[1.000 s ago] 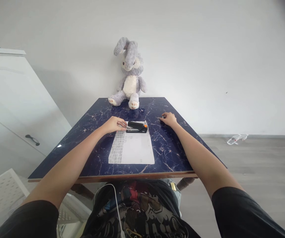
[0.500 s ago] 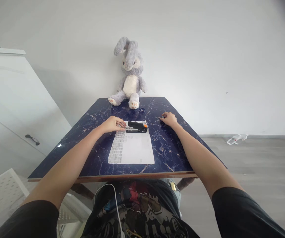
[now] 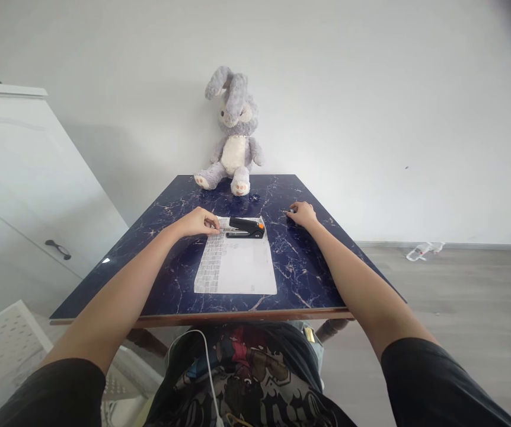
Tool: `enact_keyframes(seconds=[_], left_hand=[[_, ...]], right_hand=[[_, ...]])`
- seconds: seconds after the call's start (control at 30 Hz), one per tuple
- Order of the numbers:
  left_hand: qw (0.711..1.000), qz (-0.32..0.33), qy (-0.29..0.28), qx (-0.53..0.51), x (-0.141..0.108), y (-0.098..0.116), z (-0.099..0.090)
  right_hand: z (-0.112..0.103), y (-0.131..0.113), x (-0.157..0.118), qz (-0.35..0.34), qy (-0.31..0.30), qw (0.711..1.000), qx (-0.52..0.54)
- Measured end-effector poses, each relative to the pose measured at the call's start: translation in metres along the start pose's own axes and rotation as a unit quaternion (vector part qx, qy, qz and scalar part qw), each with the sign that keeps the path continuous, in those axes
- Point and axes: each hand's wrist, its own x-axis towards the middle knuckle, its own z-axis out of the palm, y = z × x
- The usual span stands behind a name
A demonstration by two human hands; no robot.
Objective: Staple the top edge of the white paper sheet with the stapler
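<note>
A black stapler (image 3: 247,228) with an orange button lies on the upper part of a printed white sheet of paper (image 3: 247,270). My left hand (image 3: 201,222) is closed at the stapler's left end. Its fingertips pinch a thin metal slide (image 3: 224,229) that sticks out of the stapler. Farther right, my right hand (image 3: 302,214) rests low on the table with its fingers curled together. A small pale thing shows at those fingertips, too small to name.
A grey plush rabbit (image 3: 234,151) sits at the far edge of the blue marbled table (image 3: 300,267), against the wall. To the left stands a white cabinet (image 3: 24,178). A clear plastic item (image 3: 422,251) lies on the floor at the right.
My left hand has shifted slightly left, away from the stapler, and more of the metal slide shows between them. The stapler, paper and right hand stay nearly in place.
</note>
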Motion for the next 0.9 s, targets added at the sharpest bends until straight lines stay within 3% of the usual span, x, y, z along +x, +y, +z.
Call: enact_keyframes(seconds=[0.2, 0.3, 0.37, 0.47, 0.57, 0.63, 0.9], left_hand=[[1.0, 0.005, -0.014, -0.004, -0.003, -0.007, -0.007], [0.999, 0.001, -0.035, -0.007, -0.006, -0.013, -0.011], [0.999, -0.006, -0.047, -0.025, -0.007, -0.017, -0.013], [0.998, -0.009, -0.04, -0.046, -0.007, -0.022, -0.012], [0.999, -0.003, -0.021, -0.036, -0.004, -0.025, -0.008], [0.999, 0.003, -0.013, -0.029, -0.003, -0.025, -0.006], [1.0, 0.008, 0.0, -0.025, 0.0, -0.019, 0.002]], right_hand=[[-0.005, -0.009, -0.007, -0.025, 0.046, 0.999, 0.002], [-0.016, -0.019, -0.013, -0.09, 0.076, 0.991, 0.064], [-0.023, -0.028, -0.019, -0.179, 0.043, 0.975, 0.127], [-0.03, -0.043, -0.03, -0.311, -0.095, 0.922, 0.211], [-0.029, -0.056, -0.039, -0.377, -0.207, 0.867, 0.25], [-0.027, -0.061, -0.043, -0.392, -0.225, 0.855, 0.253], [-0.019, -0.071, -0.049, -0.426, -0.21, 0.852, 0.22]])
